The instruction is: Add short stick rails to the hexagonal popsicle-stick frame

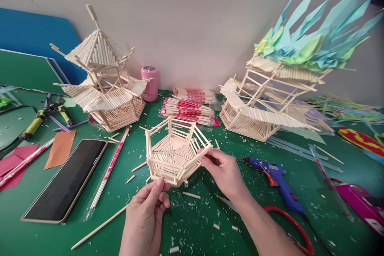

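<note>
A small polygonal frame (171,148) built of thin wooden sticks, with a patterned stick floor and low railings, is held at the middle of the table. My left hand (148,206) pinches its near lower edge between thumb and fingers. My right hand (223,170) grips the railing on its right side, with the fingertips partly hidden behind the sticks. A long loose stick (100,226) lies on the table and runs up to my left wrist. Beneath my right forearm, scissors with red handles (303,224) are partly covered.
A stick pavilion (105,76) stands back left and another stick model (264,100) with paper leaves back right. Between them lie wrapped stick bundles (189,110) and a pink flask (149,84). A blue glue gun (277,180) is at right; a phone (67,180) and pliers (48,116) are left.
</note>
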Demonstrator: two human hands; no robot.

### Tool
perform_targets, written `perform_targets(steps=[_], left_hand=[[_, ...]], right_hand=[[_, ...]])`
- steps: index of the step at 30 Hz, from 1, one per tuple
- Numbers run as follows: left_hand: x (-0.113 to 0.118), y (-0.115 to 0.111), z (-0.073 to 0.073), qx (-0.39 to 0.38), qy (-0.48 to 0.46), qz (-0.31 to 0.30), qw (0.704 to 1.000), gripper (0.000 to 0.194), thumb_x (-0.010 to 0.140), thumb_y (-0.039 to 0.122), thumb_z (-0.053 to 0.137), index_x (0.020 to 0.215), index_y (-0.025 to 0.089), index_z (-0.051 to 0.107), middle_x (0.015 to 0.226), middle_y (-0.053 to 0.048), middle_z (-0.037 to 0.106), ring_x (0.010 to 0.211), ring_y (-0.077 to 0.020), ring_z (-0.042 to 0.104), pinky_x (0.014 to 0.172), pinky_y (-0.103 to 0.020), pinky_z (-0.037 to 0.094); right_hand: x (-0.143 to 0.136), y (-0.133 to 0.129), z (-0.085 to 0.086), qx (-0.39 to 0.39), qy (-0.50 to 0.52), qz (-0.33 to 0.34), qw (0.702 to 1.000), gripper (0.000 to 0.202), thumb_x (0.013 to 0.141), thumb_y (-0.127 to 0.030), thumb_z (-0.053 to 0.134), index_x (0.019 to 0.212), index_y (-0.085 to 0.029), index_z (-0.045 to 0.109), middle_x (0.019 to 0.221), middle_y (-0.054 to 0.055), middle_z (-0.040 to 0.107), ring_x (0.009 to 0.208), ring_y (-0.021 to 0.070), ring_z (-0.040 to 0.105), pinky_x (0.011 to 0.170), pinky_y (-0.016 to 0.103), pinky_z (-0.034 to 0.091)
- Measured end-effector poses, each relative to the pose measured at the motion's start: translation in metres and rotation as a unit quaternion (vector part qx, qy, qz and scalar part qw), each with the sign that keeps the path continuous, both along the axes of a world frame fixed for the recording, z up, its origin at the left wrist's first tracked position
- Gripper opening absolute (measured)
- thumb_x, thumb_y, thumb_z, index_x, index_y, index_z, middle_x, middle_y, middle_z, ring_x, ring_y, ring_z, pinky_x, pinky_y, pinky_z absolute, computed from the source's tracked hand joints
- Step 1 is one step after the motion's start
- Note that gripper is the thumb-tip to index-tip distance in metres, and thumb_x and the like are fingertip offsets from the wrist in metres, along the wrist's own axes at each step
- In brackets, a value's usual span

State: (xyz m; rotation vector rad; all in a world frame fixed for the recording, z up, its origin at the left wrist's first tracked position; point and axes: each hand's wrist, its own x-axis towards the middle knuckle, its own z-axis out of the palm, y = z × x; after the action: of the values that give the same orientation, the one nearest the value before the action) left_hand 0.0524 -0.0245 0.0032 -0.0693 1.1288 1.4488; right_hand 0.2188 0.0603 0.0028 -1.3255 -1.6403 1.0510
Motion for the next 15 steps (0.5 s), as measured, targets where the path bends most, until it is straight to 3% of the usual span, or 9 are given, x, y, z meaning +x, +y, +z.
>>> perform_targets(steps=[15], left_hand=[[-0.0004, 0.0018, -0.0005, 0.000, 0.007, 0.003, 1.000, 0.027, 0.047, 0.022, 0.085, 0.063, 0.006, 0.071, 0.058, -0.006, 0.067, 0.043, -0.0053, 0.050, 0.044, -0.015, 0.045]], right_hand=[[-0.0001, 0.0010, -0.0031, 0.010, 0.000, -0.002, 1.000, 0.024, 0.078, -0.032, 0.057, 0.088, -0.015, 0.071, 0.084, 0.008, 0.063, 0.074, 0.0205, 0.057, 0.067, 0.033, 0.046]])
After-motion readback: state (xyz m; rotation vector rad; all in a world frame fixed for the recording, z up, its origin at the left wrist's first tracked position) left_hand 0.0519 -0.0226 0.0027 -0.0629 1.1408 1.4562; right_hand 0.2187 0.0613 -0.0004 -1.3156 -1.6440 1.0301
